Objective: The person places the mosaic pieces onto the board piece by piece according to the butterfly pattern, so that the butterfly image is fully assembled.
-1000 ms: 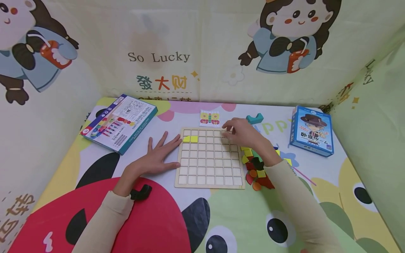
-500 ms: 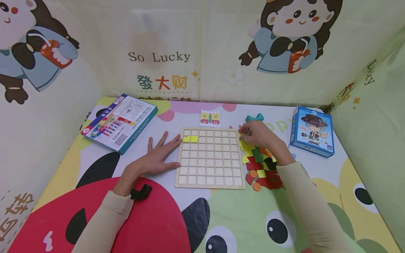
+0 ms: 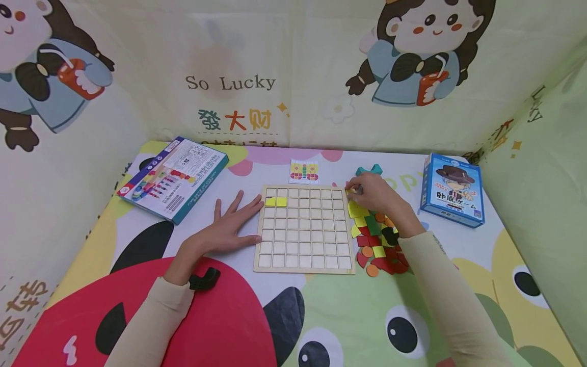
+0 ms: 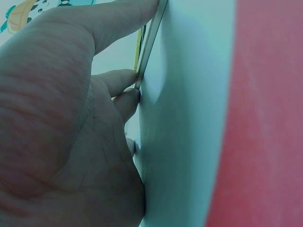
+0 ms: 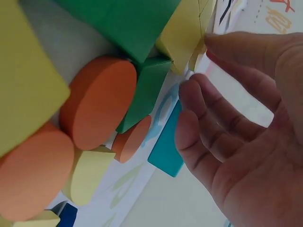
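A wooden grid board (image 3: 304, 270) lies in the middle of the table, with two yellow pieces (image 3: 276, 202) in its upper left cells. My left hand (image 3: 229, 227) is spread flat beside it, thumb and fingertips at the board's left edge. At the upper right corner, my right hand (image 3: 378, 196) pinches a small yellow piece (image 5: 195, 59) between thumb and index finger; the piece is mostly hidden in the head view. Below that hand lies a pile of red, yellow, green, orange and black pieces (image 3: 373, 239). Behind the board is a butterfly pattern card (image 3: 303, 172).
A flat box (image 3: 179, 176) lies at the back left and a blue card-game box (image 3: 451, 191) at the back right. A teal piece (image 3: 373, 169) sits behind my right hand. A black object (image 3: 206, 279) is at my left wrist.
My right hand has moved right, from over the board's upper right cells to the yellow pieces at its corner, and now stays there. The left hand has not moved.
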`<state>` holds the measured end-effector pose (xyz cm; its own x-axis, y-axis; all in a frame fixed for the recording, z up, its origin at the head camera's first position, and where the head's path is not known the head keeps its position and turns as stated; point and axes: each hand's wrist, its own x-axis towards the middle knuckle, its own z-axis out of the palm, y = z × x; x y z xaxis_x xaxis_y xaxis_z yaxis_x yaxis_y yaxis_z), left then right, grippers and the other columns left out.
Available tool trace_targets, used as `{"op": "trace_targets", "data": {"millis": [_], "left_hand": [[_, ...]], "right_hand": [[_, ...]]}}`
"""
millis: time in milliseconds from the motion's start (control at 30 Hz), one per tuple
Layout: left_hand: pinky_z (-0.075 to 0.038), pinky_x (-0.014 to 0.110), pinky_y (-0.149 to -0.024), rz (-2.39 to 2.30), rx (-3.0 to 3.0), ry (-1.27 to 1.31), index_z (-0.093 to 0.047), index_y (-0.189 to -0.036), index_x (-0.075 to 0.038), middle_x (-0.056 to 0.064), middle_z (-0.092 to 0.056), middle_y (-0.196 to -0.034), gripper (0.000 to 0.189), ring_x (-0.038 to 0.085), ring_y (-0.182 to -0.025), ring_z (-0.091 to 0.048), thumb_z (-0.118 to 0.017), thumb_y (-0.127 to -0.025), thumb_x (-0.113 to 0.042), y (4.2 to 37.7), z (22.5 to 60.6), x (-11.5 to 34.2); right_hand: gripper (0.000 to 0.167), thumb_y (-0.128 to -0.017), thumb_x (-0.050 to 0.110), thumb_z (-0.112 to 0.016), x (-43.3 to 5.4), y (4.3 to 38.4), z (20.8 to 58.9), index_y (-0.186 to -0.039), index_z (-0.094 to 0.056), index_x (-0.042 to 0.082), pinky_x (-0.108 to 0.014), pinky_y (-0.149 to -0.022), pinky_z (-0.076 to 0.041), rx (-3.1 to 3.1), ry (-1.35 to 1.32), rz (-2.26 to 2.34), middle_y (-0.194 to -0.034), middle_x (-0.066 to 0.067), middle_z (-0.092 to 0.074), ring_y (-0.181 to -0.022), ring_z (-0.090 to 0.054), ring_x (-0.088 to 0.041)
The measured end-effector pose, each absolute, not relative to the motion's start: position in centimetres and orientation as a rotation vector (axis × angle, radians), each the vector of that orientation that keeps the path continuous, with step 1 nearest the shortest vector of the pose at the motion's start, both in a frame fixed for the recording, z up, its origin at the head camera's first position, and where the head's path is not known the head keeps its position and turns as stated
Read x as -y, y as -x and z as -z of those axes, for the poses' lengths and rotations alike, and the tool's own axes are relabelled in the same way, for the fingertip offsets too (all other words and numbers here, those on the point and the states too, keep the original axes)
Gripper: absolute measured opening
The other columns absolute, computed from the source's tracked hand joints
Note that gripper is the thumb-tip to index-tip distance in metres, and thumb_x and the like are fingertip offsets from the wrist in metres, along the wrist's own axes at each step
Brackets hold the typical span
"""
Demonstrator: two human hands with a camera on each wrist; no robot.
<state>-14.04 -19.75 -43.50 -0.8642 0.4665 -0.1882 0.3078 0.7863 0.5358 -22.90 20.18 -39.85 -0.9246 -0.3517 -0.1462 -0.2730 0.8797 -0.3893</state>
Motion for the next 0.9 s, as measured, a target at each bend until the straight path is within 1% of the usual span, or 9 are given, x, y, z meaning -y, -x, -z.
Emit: {"op": "trace_targets", "data": {"millis": [100,267,333,433,567,733,800,900], "left_hand": [[0.021,0.078,-0.121,-0.733,-2.666,-0.601,-0.024,-0.17,-0.025,0.005,-0.017,-0.181,0.099,0.041,-0.167,0.008,-0.073,-0.09,-0.056,13.98,43.47,19.69],[0.02,0.078,-0.121,-0.728,-2.671,-0.603,-0.023,-0.17,-0.025,0.005,-0.017,-0.181,0.099,0.041,-0.167,0.008,-0.072,-0.091,-0.057,14.04,43.51,19.69],[0.02,0.078,-0.122,-0.724,-2.673,-0.601,-0.023,-0.17,-0.025,0.005,-0.017,-0.181,0.099,0.04,-0.168,0.008,-0.072,-0.091,-0.057,14.07,43.55,19.73],[0.021,0.078,-0.121,-0.736,-2.67,-0.606,-0.024,-0.17,-0.024,0.006,-0.017,-0.18,0.098,0.042,-0.167,0.008,-0.072,-0.091,-0.056,14.07,43.59,19.75],[0.021,0.078,-0.121,-0.74,-2.668,-0.607,-0.024,-0.17,-0.024,0.006,-0.017,-0.18,0.099,0.042,-0.167,0.008,-0.072,-0.091,-0.057,14.07,43.63,19.78],[0.021,0.077,-0.121,-0.721,-2.666,-0.599,-0.023,-0.171,-0.026,0.004,-0.016,-0.181,0.099,0.04,-0.168,0.009,-0.072,-0.091,-0.057,14.09,43.57,19.77],[0.021,0.077,-0.121,-0.724,-2.666,-0.601,-0.023,-0.17,-0.025,0.004,-0.016,-0.181,0.099,0.04,-0.167,0.009,-0.072,-0.09,-0.057,14.09,43.6,19.81],[0.021,0.078,-0.121,-0.724,-2.669,-0.601,-0.023,-0.17,-0.025,0.004,-0.016,-0.181,0.099,0.04,-0.167,0.009,-0.072,-0.09,-0.057,14.08,43.68,19.86]], "right_hand": [[0.03,-0.1,0.017,-0.071,-20.26,22.86,39.91,-0.127,-0.075,0.003,-0.047,-0.091,-0.062,-2.87,0.455,0.528,-0.123,-0.021,-0.072,-0.11,-0.062,-0.034],[0.036,-0.099,0.025,-0.074,-20.22,22.86,40.17,-0.123,-0.075,-0.002,-0.044,-0.085,-0.062,-2.913,0.375,0.532,-0.112,-0.02,-0.073,-0.099,-0.064,-0.032],[0.037,-0.099,0.027,-0.075,-20.11,22.92,40.26,-0.122,-0.075,-0.003,-0.043,-0.085,-0.062,-2.908,0.364,0.541,-0.11,-0.019,-0.073,-0.097,-0.063,-0.03],[0.033,-0.1,0.023,-0.074,-19.98,22.99,40.27,-0.122,-0.076,-0.002,-0.043,-0.086,-0.061,-2.887,0.378,0.56,-0.112,-0.019,-0.073,-0.099,-0.062,-0.03],[0.028,-0.099,0.015,-0.073,-19.99,22.97,40.09,-0.123,-0.076,-0.001,-0.044,-0.089,-0.062,-2.869,0.423,0.576,-0.116,-0.02,-0.073,-0.103,-0.062,-0.032],[0.029,-0.1,0.008,-0.071,-20.17,22.89,39.86,-0.127,-0.074,-0.002,-0.047,-0.092,-0.063,-2.854,0.461,0.608,-0.122,-0.022,-0.074,-0.105,-0.067,-0.035],[0.03,-0.099,0.008,-0.072,-20.28,22.85,39.83,-0.127,-0.073,-0.003,-0.048,-0.093,-0.064,-2.854,0.455,0.615,-0.121,-0.023,-0.074,-0.105,-0.068,-0.036],[0.034,-0.098,0.012,-0.075,-20.48,22.79,39.82,-0.127,-0.073,-0.004,-0.047,-0.091,-0.063,-2.862,0.432,0.602,-0.117,-0.022,-0.074,-0.104,-0.066,-0.035]]}}
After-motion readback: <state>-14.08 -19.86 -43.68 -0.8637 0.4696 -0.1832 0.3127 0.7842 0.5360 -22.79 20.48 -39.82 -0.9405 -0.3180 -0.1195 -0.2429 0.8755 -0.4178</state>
